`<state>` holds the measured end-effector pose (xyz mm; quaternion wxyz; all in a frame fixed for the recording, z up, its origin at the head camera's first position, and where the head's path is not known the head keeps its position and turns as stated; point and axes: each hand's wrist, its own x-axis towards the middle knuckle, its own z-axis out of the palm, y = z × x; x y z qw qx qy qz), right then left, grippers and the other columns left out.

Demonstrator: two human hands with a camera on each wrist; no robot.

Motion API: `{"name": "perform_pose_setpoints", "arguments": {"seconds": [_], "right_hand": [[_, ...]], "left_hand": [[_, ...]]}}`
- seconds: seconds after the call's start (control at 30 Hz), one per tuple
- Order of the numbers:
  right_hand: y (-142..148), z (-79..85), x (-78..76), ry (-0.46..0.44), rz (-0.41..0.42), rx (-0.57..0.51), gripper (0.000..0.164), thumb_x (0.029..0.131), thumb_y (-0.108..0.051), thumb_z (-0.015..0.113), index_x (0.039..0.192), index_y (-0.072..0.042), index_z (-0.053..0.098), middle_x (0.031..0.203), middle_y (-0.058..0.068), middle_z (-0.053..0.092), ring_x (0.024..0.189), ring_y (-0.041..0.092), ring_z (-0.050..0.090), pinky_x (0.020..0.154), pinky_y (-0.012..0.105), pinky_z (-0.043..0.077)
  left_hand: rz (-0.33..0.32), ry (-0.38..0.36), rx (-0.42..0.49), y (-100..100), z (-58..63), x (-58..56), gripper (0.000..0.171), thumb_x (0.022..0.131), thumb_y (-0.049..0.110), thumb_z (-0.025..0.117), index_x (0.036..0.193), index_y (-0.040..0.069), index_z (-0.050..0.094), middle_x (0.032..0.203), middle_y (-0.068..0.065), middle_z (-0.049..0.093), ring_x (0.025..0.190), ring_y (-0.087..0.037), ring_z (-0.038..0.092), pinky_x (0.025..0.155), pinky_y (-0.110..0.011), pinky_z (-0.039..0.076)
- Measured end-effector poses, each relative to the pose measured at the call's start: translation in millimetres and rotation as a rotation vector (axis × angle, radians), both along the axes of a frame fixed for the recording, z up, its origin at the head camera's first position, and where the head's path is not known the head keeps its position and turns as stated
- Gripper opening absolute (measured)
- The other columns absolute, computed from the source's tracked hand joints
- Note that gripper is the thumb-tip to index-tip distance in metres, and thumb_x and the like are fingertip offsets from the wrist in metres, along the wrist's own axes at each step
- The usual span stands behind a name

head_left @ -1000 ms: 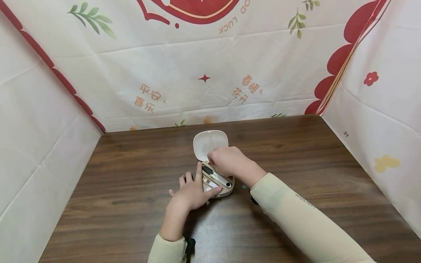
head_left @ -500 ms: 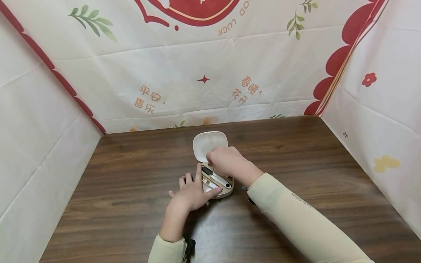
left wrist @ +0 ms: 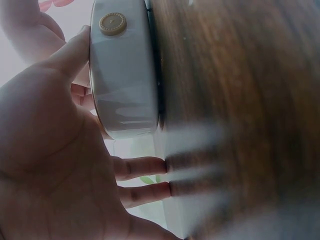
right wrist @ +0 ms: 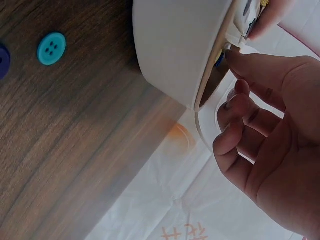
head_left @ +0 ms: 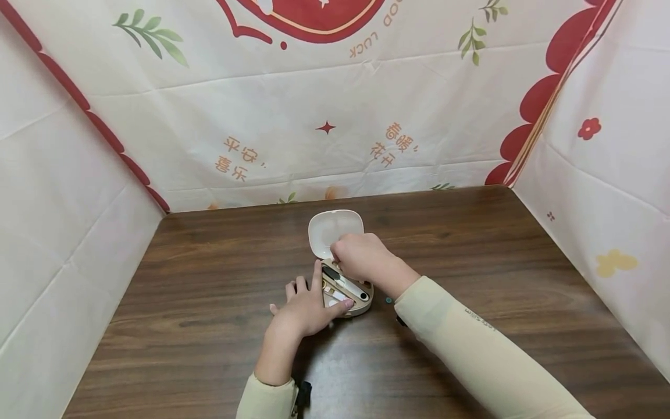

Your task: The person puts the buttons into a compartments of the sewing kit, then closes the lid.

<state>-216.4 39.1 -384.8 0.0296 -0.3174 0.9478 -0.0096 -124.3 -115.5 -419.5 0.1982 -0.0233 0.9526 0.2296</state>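
**Two hands at one open case**

I count one case on the wooden table, its one lid tipped back on the far side, and two hands at it. The left hand is unclenched, fingers spread, thumb and index finger against the case's rim. The right hand is curled over the case, thumb tip at a compartment; whether it pinches anything, I cannot tell. One long black-and-white tool lies inside.

On the backing cloth I read "LUCK" and two orange phrases, 平安喜乐 and 春暖花开. The dark lettering on the right sleeve is too small for me to make out.

My head view shows one turquoise button near the case; the right wrist view adds its four holes, plus one dark blue disc cut off at the edge. Only the left wrist view gives me one gold-coloured knob on the case's wall.
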Motion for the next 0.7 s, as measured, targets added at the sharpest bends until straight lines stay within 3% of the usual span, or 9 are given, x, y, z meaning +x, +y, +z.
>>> {"name": "perform_pose_setpoints", "arguments": {"seconds": [0.23,0.5,0.7], "right_hand": [[0.3,0.6,-1.5,0.0,-0.006,0.005,0.01,0.099,-0.018,0.069,0.09,-0.019,0.072,0.09,-0.003,0.073,0.077,0.017,0.067,0.07,0.049,0.061],[2.0,3.5,-1.9,-0.023,-0.022,0.014,0.014,0.089,-0.009,0.072,0.083,-0.02,0.066,0.084,-0.004,0.068,0.065,0.015,0.061,0.062,0.044,0.058],[3.1,0.7,-3.3,-0.032,-0.027,-0.003,0.015,0.089,-0.009,0.071,0.081,-0.02,0.065,0.082,-0.004,0.07,0.064,0.014,0.061,0.062,0.044,0.058]], "left_hand": [[-0.003,-0.006,-0.006,2.0,0.9,0.0,0.114,0.09,0.083,0.059,0.173,0.03,0.002,0.173,-0.025,0.026,0.163,-0.044,0.02,0.11,-0.092,0.021],[-0.003,0.001,-0.003,1.7,1.0,0.9,0.114,0.09,0.084,0.058,0.173,0.032,0.001,0.171,-0.025,0.028,0.161,-0.044,0.022,0.111,-0.091,0.02],[0.001,-0.001,-0.005,2.7,1.4,0.9,0.114,0.09,0.084,0.059,0.173,0.031,0.002,0.171,-0.024,0.028,0.161,-0.044,0.022,0.11,-0.091,0.02]]}}
